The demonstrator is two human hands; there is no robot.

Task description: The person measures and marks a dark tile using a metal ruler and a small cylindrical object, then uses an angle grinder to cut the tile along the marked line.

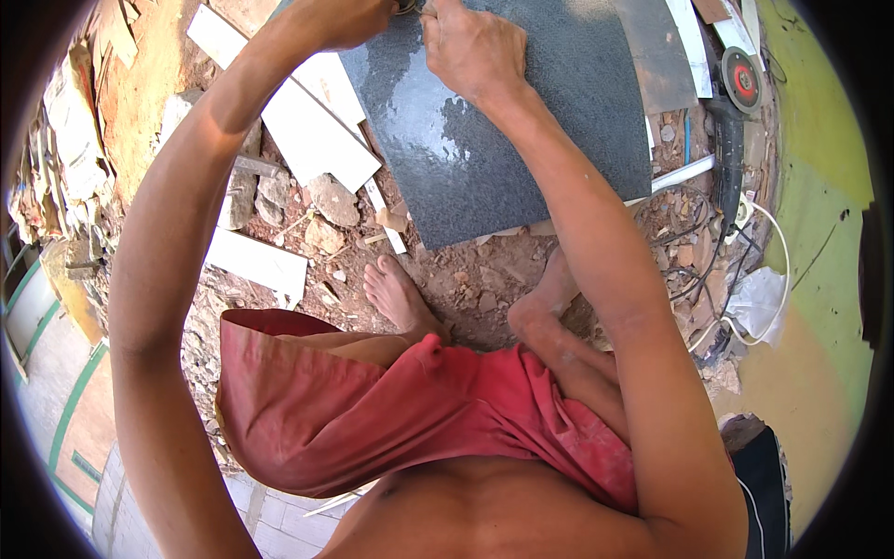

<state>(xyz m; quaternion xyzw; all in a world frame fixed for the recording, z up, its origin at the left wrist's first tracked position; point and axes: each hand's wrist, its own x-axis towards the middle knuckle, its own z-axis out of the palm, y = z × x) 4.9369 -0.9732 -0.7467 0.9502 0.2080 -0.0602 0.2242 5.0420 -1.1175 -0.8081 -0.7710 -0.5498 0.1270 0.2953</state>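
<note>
A dark grey slab [559, 121] with a rough face lies before me, and a wet-looking shiny patch covers its left part. Over the slab's far part, at the upper edge of the view, my two hands are close together. My left hand [349, 20] is bent inward with its fingers closed, partly cut off by the edge. My right hand [477, 48] is curled, with thumb and fingers pressed together. Between them shows a bit of a small metallic-looking thing [407, 6], too little of it to name.
An angle grinder [728, 149] with a red-centred disc lies right of the slab, with cables and a white cord [780, 233] near it. White tile strips [321, 135], stones [332, 199] and rubble lie to the left. A yellow-green wall [824, 186] stands at the right.
</note>
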